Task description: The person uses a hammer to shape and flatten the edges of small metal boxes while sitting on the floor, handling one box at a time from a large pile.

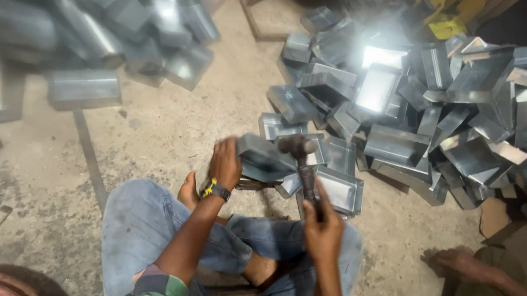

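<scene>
Metal tray clamped in left hand grip, beside hammer clenched by right hand.

Left hand: arm extended forward, slightly to left, palm down, fingers spread and curled, clamped. Wrist carries strap with yellow mark. Right hand: nearer, to right, fist closed, thumb up, forearm rising straight from near edge. Person seated, knees bent, bare foot beside left wrist.

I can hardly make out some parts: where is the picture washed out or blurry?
Head view: glare whites out a metal tray in the right pile; the top-left pile is smeared soft; the hammer head is motion-blurred.
</scene>
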